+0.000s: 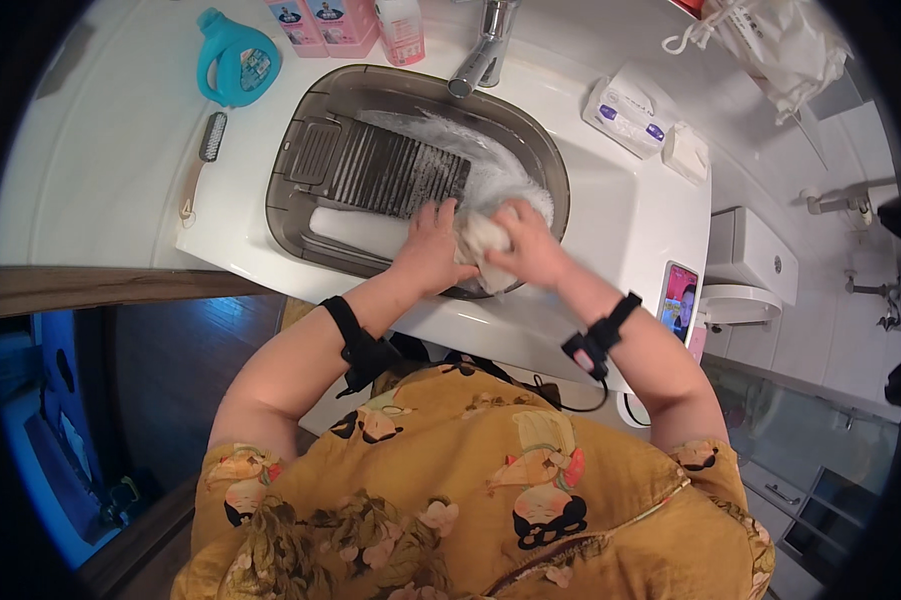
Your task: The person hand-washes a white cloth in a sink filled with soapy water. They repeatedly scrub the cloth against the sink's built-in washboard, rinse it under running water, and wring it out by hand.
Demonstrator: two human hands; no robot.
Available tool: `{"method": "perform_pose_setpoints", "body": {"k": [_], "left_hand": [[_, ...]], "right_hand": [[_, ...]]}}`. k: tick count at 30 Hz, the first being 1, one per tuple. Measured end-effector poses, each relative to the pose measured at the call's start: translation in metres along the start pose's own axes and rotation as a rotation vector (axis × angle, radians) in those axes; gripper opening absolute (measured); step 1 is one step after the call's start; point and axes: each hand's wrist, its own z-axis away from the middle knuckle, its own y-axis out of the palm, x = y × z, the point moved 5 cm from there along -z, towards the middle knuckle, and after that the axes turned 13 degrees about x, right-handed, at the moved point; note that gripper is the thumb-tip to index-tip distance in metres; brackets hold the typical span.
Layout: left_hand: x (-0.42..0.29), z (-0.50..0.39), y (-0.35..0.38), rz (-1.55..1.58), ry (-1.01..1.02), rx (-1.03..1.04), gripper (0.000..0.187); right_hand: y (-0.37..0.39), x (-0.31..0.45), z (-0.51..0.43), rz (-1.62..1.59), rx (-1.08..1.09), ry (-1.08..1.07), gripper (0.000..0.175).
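A grey translucent plastic basin (pixel 283 217) with a ridged washboard (pixel 390 169) built into it stands in the white sink. Soapy water and foam (pixel 506 169) fill its right part. Over the basin's near right edge, both hands grip a bunched, wet whitish cloth (pixel 488 238). My left hand (pixel 437 251) presses on it from the left, fingertips by the washboard's lower corner. From the right, my right hand (pixel 527 244) closes on it, slightly blurred. A white rolled or bar-like item (pixel 360 231) lies in the basin below the washboard, partly behind my left hand.
A chrome faucet (pixel 482 52) overhangs the basin's far rim. Left stand a teal detergent bottle (pixel 244 64) and a scrub brush (pixel 211 142); pink bottles (pixel 330 26) stand behind. Tissue packs (pixel 626 116) and a phone (pixel 678 300) lie on the right counter, near a toilet (pixel 750 255).
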Motion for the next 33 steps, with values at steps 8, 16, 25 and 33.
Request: {"method": "perform_pose_setpoints", "body": {"k": [8, 16, 25, 33], "left_hand": [[0.001, -0.047, 0.066, -0.231, -0.195, 0.323, 0.084], [0.017, -0.109, 0.077, -0.5, -0.232, 0.056, 0.05], [0.023, -0.105, 0.027, 0.049, -0.214, 0.074, 0.073], [0.046, -0.02, -0.07, 0.18, 0.225, -0.055, 0.041]], "right_hand": [[0.041, 0.0, 0.005, 0.355, -0.049, 0.213, 0.07], [0.024, -0.044, -0.064, 0.234, 0.104, 0.372, 0.061], [-0.018, -0.064, -0.087, 0.034, 0.08, 0.309, 0.055], [-0.056, -0.048, -0.02, -0.798, -0.181, 0.156, 0.039]]}}
